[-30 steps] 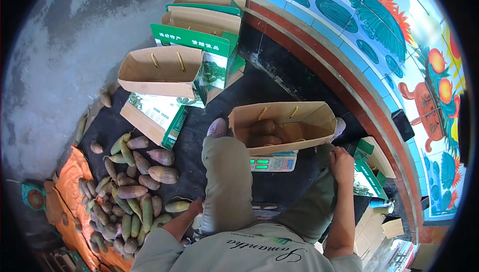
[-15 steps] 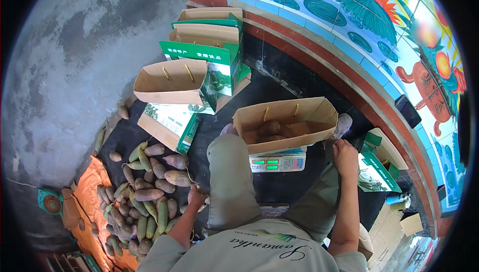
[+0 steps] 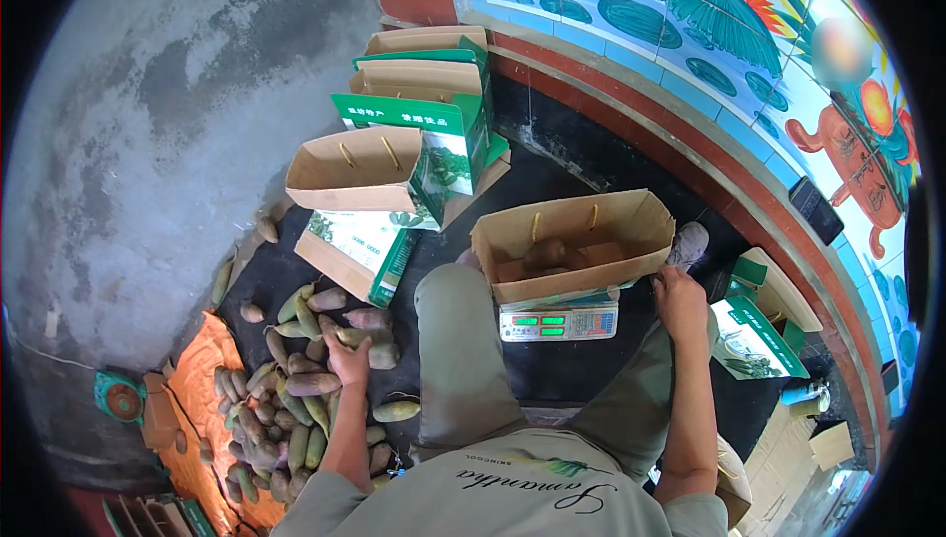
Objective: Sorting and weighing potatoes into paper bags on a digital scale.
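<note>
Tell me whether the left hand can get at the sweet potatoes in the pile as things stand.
Probably yes. The left hand already rests on the pile of sweet potatoes on the ground beside the person's left knee, and nothing lies between the fingers and the tubers.

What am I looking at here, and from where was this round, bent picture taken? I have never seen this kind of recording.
The picture comes from a wide fisheye camera worn on a person's head, looking down, so straight edges curve near the rim. There is no machine: the arms from the lower edge are the person's own. The left hand reaches into a pile of sweet potatoes lying on a dark mat; whether it grips one I cannot tell. The right hand rests at the edge of an open cardboard box, which stands on a small digital scale and holds a few of the roots. More boxes, brown and green, stand behind on the mat.
</note>
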Action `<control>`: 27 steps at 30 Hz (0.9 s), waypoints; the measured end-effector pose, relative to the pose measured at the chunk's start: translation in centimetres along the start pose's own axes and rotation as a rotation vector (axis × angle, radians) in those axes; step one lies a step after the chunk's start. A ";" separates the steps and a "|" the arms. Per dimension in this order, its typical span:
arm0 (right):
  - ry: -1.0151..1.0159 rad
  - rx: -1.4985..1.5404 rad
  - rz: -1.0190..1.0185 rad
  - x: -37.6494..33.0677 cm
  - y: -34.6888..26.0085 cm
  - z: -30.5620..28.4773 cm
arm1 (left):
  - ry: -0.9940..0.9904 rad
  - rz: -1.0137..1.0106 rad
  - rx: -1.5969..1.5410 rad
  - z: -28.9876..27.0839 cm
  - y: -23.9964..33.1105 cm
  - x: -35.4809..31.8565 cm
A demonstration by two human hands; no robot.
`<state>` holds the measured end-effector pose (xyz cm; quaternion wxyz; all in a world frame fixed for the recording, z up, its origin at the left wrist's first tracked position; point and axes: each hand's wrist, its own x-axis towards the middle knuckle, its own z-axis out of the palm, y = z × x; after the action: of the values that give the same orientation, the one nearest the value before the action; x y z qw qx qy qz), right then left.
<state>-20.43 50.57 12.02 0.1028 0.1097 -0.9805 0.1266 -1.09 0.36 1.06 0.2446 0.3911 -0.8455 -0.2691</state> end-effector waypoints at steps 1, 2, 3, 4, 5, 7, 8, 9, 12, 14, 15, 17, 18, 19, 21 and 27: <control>-0.032 0.018 -0.011 0.2 -0.4 0.2 | 0.065 0.070 -0.056 -0.8 2.0 0.6; -0.030 0.022 -0.012 0.3 -0.7 0.4 | 0.128 0.143 -0.115 -1.3 3.7 1.4; -0.036 0.070 -0.018 0.5 -1.0 0.9 | 0.131 0.145 -0.113 -1.7 5.1 2.2; -0.042 0.120 -0.026 0.6 -1.3 1.5 | 0.118 0.145 -0.145 -2.0 6.2 3.0; -0.042 0.124 -0.024 0.6 -1.6 1.9 | 0.100 0.145 -0.179 -2.3 7.6 3.7; -0.033 0.143 -0.127 0.5 -2.0 2.6 | 0.087 0.192 -0.366 -2.8 11.1 4.2; -0.032 0.149 -0.128 0.5 -2.2 3.0 | 0.073 0.235 -0.555 -3.0 13.0 4.1; -0.049 0.147 -0.151 0.5 -2.4 3.4 | 0.078 0.238 -0.550 -3.3 14.4 4.1; -0.100 0.138 -0.160 0.5 -2.2 4.3 | 0.022 0.398 -0.667 -3.1 18.7 3.7; -0.134 0.139 -0.155 0.6 -2.0 4.9 | -0.038 0.389 -0.740 -2.6 21.1 3.2; -0.173 0.121 -0.146 0.6 -1.8 5.2 | -0.100 0.376 -0.815 -2.1 22.1 3.0; -0.211 0.106 -0.137 0.7 -1.7 5.2 | -0.152 0.402 -0.899 -1.3 24.4 2.4; -0.234 0.108 -0.139 0.6 -1.8 5.2 | -0.190 0.409 -0.916 -0.8 25.3 2.0; -0.256 0.109 -0.139 0.5 -1.9 5.1 | -0.231 0.417 -0.933 -0.3 26.0 1.7; -0.227 0.097 -0.152 0.5 -1.8 5.3 | -0.302 0.416 -0.967 1.0 27.4 1.2; -0.210 0.081 -0.158 0.4 -1.9 5.0 | -0.535 0.329 -0.934 6.1 30.0 0.2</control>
<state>-21.23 47.34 7.77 0.0046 0.2031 -0.9683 0.1452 -20.92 18.30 16.02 0.2077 0.0227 -0.7190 -0.6629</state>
